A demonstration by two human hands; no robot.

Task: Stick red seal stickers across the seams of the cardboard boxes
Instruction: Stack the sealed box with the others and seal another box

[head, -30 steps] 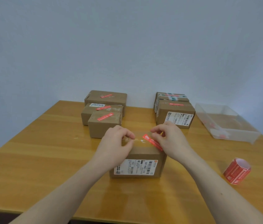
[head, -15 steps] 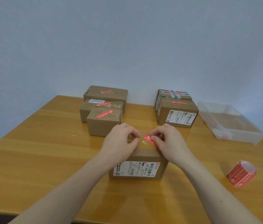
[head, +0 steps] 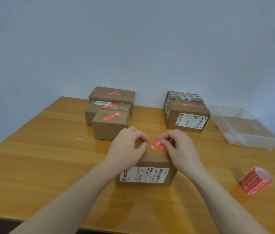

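A small cardboard box point(head: 152, 160) with a white shipping label on its near side stands in front of me on the wooden table point(head: 49, 157). A red seal sticker point(head: 159, 144) lies across its taped top. My right hand point(head: 178, 147) has its curled fingers on the sticker's right part and hides that end. My left hand point(head: 128, 146) rests on the box top, thumb and forefinger pinched together just left of the sticker. A roll of red seal stickers point(head: 254, 180) lies at the right.
Three boxes with red seals point(head: 110, 122) are grouped at the back left, two more boxes point(head: 188, 115) at the back right. A clear plastic tray point(head: 241, 127) with red and white scraps sits at the far right. A pale wall rises behind the table.
My right fingers have slid over the sticker, covering more of it. The view has tilted slightly, and both hands stay on the box top.
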